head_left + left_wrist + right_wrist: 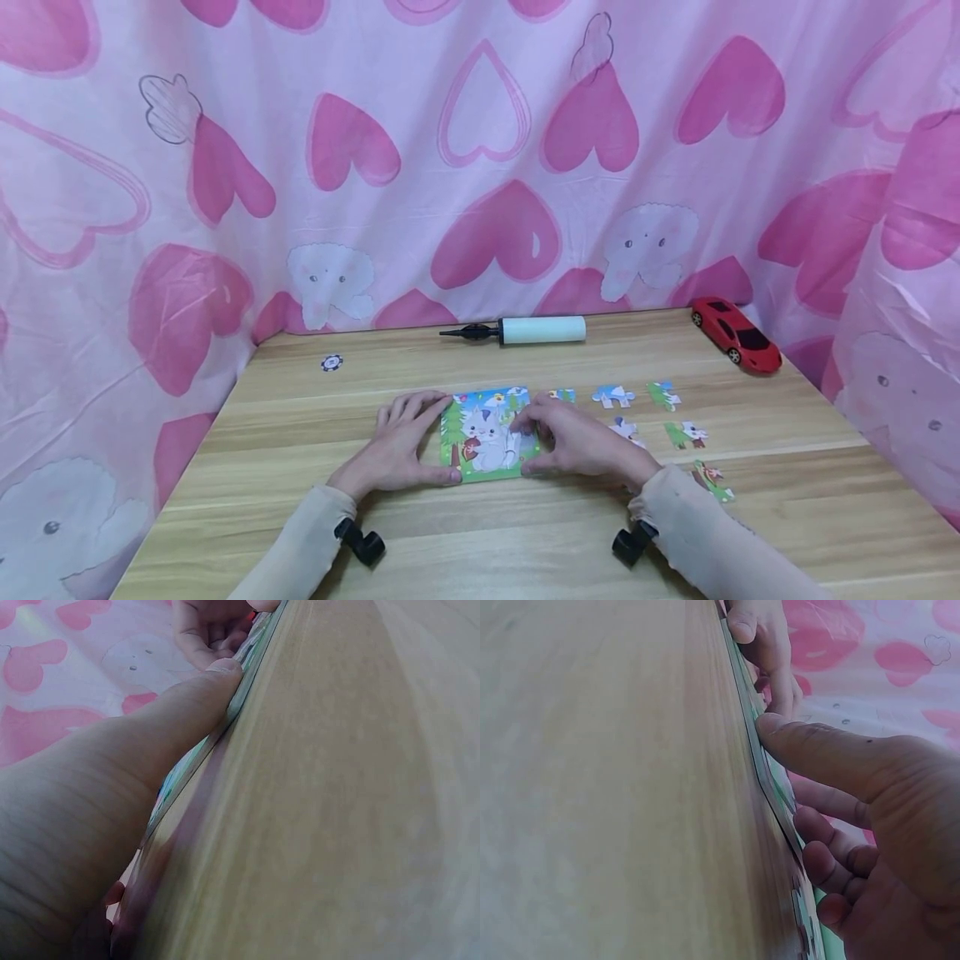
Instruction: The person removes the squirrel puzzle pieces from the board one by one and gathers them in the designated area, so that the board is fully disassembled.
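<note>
A jigsaw puzzle (486,433) with a white cartoon animal on a green and blue background lies on the table between both hands. My left hand (397,448) rests along its left side with fingers extended, the thumb on the front left corner and a fingertip at the back left corner. Over the right side, my right hand (576,442) bends its fingers, thumb at the front right corner. In the right wrist view, a green-edged puzzle piece (781,784) sits slightly raised from the board between that thumb and the fingers, which partly hide it.
Several loose puzzle pieces (613,396) are spread right of the puzzle, some partly behind the right hand. Along the back of the wooden table (300,442) lie a hand pump (542,330), a red toy car (735,335) and a round chip (332,362). A heart-patterned curtain (408,208) hangs behind.
</note>
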Demonstrator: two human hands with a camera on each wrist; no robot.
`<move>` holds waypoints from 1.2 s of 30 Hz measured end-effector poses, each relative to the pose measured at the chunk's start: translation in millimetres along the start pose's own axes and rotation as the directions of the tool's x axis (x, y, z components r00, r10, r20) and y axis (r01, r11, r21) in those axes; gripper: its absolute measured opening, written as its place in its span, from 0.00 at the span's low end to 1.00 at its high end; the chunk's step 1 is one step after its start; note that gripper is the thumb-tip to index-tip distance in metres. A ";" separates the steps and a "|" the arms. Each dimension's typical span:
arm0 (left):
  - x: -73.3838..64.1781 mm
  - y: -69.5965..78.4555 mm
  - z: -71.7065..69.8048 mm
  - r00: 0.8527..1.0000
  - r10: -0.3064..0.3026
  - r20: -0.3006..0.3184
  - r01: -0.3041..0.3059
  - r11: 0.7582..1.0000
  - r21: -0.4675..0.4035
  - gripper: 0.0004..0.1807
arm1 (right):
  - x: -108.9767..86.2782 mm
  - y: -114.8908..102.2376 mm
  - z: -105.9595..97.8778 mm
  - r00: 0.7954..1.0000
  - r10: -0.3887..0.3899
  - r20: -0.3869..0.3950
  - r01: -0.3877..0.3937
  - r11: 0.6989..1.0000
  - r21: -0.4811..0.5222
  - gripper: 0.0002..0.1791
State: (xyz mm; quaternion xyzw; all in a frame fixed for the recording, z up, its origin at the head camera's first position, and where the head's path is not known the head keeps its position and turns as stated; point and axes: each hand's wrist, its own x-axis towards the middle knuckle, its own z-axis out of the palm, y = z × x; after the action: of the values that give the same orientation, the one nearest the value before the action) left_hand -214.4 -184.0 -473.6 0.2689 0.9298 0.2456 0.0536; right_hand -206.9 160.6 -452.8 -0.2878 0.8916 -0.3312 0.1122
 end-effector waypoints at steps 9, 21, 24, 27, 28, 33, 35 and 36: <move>0.8 0.0 0.7 1.000 0.005 -0.003 -0.005 1.000 -0.001 0.70 | 0.7 -3.7 -0.6 1.000 0.003 0.005 -0.004 1.000 0.031 0.29; 1.1 0.6 0.3 1.000 0.012 -0.003 -0.012 1.000 -0.006 0.69 | -0.6 -3.4 -0.7 1.000 0.013 0.004 -0.013 1.000 0.025 0.30; 1.1 0.6 0.0 1.000 0.015 -0.002 -0.015 1.000 -0.007 0.69 | -0.5 -3.7 -0.5 1.000 0.007 0.004 -0.007 0.999 0.032 0.30; 0.9 0.4 -0.4 1.000 0.017 -0.004 -0.017 1.000 -0.007 0.69 | -0.5 -3.8 -0.4 1.000 0.004 0.003 -0.004 0.999 0.041 0.30; 0.8 0.2 -0.5 1.000 0.016 -0.005 -0.016 1.000 -0.006 0.69 | -0.5 -4.0 -0.4 1.000 0.003 0.003 -0.003 0.999 0.045 0.30; 0.4 -0.8 0.0 1.000 0.008 -0.007 -0.008 1.000 0.004 0.70 | -0.4 -4.5 0.1 1.000 0.006 0.005 -0.006 0.999 0.049 0.30; 0.2 -1.1 0.4 1.000 0.006 -0.006 -0.006 1.000 0.002 0.70 | -0.3 -4.6 0.3 1.000 0.009 0.006 -0.009 0.999 0.045 0.31; 0.0 -1.0 0.5 1.000 0.006 -0.005 -0.006 1.000 0.000 0.70 | -0.3 -4.7 0.4 1.000 0.010 0.006 -0.010 0.999 0.044 0.31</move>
State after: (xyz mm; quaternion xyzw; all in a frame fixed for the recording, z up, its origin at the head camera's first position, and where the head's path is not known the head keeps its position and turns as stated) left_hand -214.8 -184.5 -474.5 0.2708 0.9291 0.2466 0.0505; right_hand -204.5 157.7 -450.0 -0.2818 0.8852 -0.3492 0.1225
